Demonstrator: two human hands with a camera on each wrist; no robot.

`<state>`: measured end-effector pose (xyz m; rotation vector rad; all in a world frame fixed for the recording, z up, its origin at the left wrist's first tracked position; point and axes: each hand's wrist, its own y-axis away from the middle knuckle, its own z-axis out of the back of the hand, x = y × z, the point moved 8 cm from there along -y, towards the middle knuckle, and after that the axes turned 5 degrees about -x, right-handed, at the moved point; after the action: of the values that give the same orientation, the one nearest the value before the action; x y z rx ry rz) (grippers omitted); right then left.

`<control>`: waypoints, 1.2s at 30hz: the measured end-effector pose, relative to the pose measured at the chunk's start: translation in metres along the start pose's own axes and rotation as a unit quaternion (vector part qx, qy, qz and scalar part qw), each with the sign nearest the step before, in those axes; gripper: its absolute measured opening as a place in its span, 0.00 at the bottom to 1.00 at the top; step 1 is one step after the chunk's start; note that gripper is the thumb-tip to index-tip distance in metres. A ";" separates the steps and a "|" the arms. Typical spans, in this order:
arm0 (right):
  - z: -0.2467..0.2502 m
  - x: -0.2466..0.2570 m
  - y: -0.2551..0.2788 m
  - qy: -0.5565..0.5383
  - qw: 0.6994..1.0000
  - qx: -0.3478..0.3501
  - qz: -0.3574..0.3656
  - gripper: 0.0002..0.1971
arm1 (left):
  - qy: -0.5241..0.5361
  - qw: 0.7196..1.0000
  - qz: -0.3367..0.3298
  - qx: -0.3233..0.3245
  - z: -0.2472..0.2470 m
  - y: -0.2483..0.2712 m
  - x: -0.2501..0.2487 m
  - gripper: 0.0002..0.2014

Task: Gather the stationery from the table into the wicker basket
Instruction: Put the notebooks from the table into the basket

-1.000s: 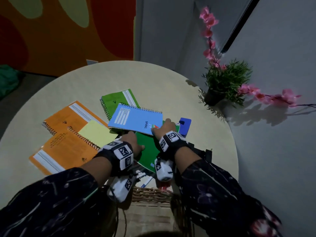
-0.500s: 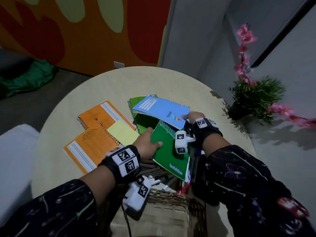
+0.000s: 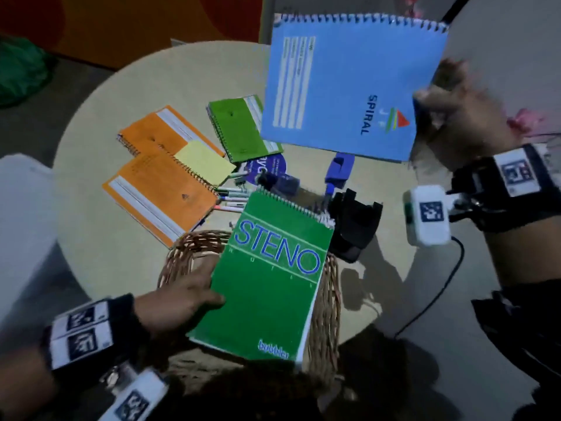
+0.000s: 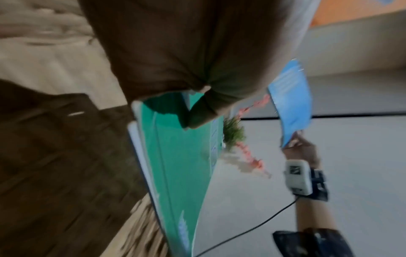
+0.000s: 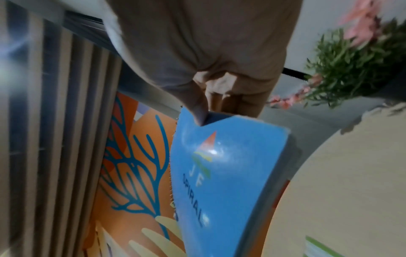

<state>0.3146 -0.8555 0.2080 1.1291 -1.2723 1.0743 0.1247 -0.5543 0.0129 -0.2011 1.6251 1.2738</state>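
My left hand [image 3: 185,294] grips the left edge of a green STENO notebook [image 3: 267,281], held over the wicker basket [image 3: 326,302] at the table's near edge. In the left wrist view the thumb lies on the green cover [image 4: 182,165]. My right hand [image 3: 449,117] pinches a corner of the blue SPIRAL notebook [image 3: 340,86] and holds it high above the table; the thumb presses on its cover [image 5: 222,173]. On the round table [image 3: 127,95] lie two orange notebooks [image 3: 161,192], a yellow pad [image 3: 203,161], a small green notebook [image 3: 239,126] and several pens [image 3: 232,197].
A blue stapler-like item [image 3: 338,168], a purple round item [image 3: 267,168] and a black holder [image 3: 355,226] sit behind the basket. A potted plant with pink flowers [image 5: 351,64] stands at the table's right. A white seat [image 3: 21,226] is at the left.
Both notebooks came up off the table: the green one moved toward me over the basket, the blue one rose high to the right, uncovering small items underneath.
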 end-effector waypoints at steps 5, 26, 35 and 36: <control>0.026 0.025 0.048 0.065 0.995 0.020 0.068 0.14 | -0.005 0.992 0.111 0.053 -0.042 -0.007 0.065 0.32; -0.106 -0.180 0.125 0.566 0.724 0.394 -0.012 0.19 | -0.413 0.890 -0.051 -0.185 0.112 -0.002 -0.038 0.22; -0.148 -0.158 -0.076 0.531 0.839 0.100 -0.066 0.27 | -0.671 0.722 0.028 -0.166 0.216 -0.117 -0.049 0.26; -0.151 -0.171 -0.092 0.529 0.838 0.087 -0.102 0.31 | -0.679 0.716 0.025 -0.162 0.222 -0.128 -0.044 0.26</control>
<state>0.4236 -0.7150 0.0374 0.5705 -0.1680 1.3634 0.3610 -0.4509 -0.0162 0.5022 0.1153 1.1973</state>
